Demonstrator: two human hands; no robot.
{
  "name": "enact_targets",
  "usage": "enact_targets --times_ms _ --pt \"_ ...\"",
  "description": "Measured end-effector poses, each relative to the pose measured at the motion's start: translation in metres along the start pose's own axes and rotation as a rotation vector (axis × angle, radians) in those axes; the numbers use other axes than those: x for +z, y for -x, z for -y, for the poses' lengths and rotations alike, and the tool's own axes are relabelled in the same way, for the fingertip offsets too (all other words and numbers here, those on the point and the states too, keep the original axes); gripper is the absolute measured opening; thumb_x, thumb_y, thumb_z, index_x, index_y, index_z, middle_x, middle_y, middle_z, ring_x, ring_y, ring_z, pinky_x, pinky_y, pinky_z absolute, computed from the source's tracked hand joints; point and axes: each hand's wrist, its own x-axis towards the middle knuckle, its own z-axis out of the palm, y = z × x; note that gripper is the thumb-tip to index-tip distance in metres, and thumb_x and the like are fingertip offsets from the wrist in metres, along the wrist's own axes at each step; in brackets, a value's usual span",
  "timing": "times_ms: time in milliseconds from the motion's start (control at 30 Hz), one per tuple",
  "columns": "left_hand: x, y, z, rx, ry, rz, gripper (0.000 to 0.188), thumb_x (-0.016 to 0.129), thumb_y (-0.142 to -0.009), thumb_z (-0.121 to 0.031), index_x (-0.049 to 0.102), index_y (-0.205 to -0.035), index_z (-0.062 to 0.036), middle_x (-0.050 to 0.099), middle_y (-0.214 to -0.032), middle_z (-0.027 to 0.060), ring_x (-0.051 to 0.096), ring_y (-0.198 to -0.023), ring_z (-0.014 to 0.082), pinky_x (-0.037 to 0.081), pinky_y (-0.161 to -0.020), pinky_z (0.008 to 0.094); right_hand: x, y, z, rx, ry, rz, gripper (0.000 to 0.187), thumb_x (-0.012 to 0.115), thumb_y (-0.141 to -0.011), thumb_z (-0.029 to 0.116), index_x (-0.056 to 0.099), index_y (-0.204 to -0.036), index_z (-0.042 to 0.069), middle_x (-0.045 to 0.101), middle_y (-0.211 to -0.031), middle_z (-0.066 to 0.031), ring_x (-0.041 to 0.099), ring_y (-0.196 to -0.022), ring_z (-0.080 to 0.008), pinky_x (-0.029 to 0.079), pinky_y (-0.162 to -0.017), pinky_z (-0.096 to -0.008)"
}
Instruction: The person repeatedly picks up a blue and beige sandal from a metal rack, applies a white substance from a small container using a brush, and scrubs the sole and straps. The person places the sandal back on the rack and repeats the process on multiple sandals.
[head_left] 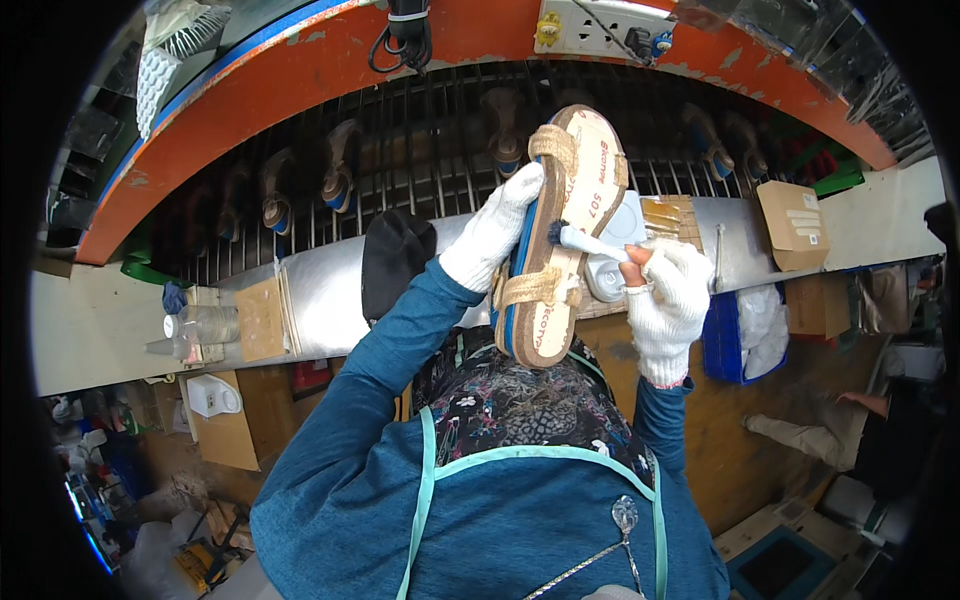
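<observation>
The left hand [497, 228], in a white knitted glove, grips a sandal [560, 235] by its edge and holds it up in front of the chest, footbed facing the camera, woven straps across it. The right hand [668, 296], gloved too, is closed around a small brush [588, 241] whose dark bristles touch the footbed. Just behind the brush sits a white container [615, 262] on the metal bench [320, 290]. Beyond it, more sandals [340, 180] rest on a wire rack [420, 130] under an orange curved frame [250, 100]. A cardboard box [793, 224] lies to the right.
</observation>
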Motion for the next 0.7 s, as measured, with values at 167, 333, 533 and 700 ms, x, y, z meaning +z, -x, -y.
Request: enact_targets --times_ms 167,333,533,700 --pt "-0.001 -0.001 0.0 0.028 0.045 -0.012 0.056 0.053 -0.1 -0.048 0.053 -0.14 -0.0077 0.066 -0.123 0.0066 0.066 -0.104 0.0119 0.054 -0.091 0.0282 -0.003 0.015 0.008 0.045 0.02 0.053 0.025 0.084 -0.07 0.008 0.076 -0.093 0.008 0.068 -0.086 -0.003 0.06 -0.088 -0.022 0.042 -0.083 -0.0354" --pt "0.001 0.002 -0.001 0.036 0.04 -0.036 0.061 0.052 -0.1 -0.053 0.052 -0.141 -0.0081 0.067 -0.123 0.0092 0.068 -0.103 0.0136 0.056 -0.089 0.0286 -0.002 0.031 0.011 0.058 -0.039 0.021 0.026 0.084 -0.07 0.007 0.077 -0.095 0.008 0.068 -0.086 -0.0041 0.059 -0.087 -0.0234 0.041 -0.081 -0.0358" --pt "0.001 0.003 -0.004 -0.017 -0.002 -0.061 0.061 0.053 -0.099 -0.053 0.053 -0.14 -0.0076 0.068 -0.12 0.0096 0.069 -0.1 0.0132 0.057 -0.086 0.0279 -0.009 0.042 0.014 -0.005 0.022 0.027 0.029 0.085 -0.066 0.009 0.077 -0.093 0.009 0.069 -0.085 -0.0044 0.06 -0.085 -0.0238 0.04 -0.08 -0.0371" --pt "0.008 0.004 -0.002 -0.056 0.098 -0.077 0.062 0.056 -0.098 -0.054 0.055 -0.138 -0.0067 0.07 -0.117 0.0097 0.069 -0.098 0.0137 0.057 -0.086 0.0277 -0.023 0.038 0.018 -0.148 0.136 0.048 0.028 0.085 -0.06 0.011 0.077 -0.088 0.011 0.07 -0.085 -0.0031 0.061 -0.078 -0.0225 0.04 -0.079 -0.0364"
